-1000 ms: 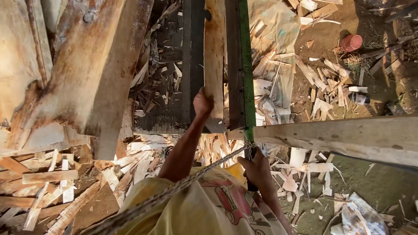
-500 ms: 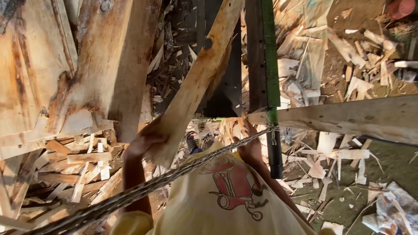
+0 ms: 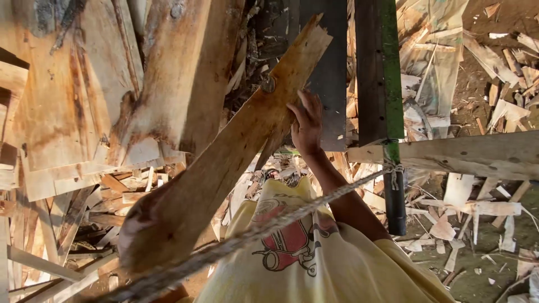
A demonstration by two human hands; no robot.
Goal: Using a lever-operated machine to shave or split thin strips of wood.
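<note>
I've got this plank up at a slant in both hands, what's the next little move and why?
Probably raise the near end with the left hand to level the plank. It slants steeply, its far end near the dark upright board, with the right hand pressed flat on its upper edge rather than wrapped around it. A rope crosses close below, so lift clear of it.

A twisted rope (image 3: 269, 227) is running diagonally across the lower view; a dark post with a green strip (image 3: 387, 84) is standing upright right of centre; broad rough slabs (image 3: 84, 90) are leaning at upper left; wood offcuts (image 3: 477, 213) are littering the ground at right.
</note>
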